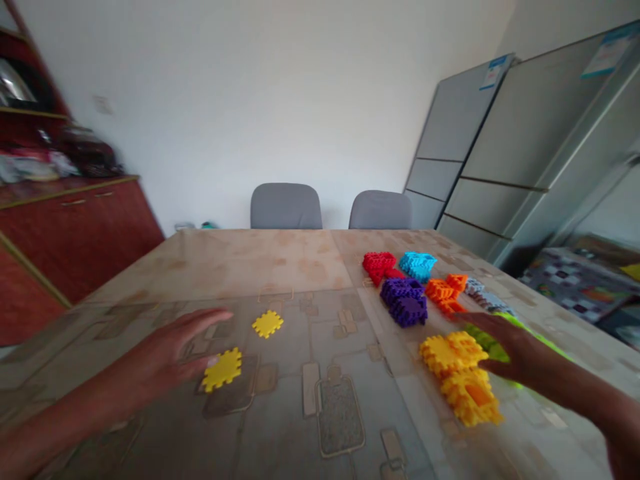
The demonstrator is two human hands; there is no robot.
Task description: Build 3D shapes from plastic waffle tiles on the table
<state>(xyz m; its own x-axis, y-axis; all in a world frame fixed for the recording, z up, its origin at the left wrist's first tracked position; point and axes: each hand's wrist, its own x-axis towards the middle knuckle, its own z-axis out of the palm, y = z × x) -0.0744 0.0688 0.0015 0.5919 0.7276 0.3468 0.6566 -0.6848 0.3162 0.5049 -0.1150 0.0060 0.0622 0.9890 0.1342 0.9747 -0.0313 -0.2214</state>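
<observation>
My left hand (187,340) is over the left part of the table, fingers stretched out and thumb apart. Its thumb tip overlaps the edge of a flat yellow notched tile (223,369); whether it touches I cannot tell. A second yellow notched tile (267,324) lies a little farther off, right of the fingertips. On the right side my right hand (505,340) is open beside a clump of orange-yellow interlocking tiles (453,353), thumb near its edge. Lime-green tiles (493,343) are partly hidden behind that hand.
Beyond the yellow clump sit purple tiles (404,301), red tiles (379,265), light-blue tiles (418,265), orange tiles (443,291) and grey tiles (487,297). Two grey chairs (285,207) stand past the far edge of the patterned table (280,253).
</observation>
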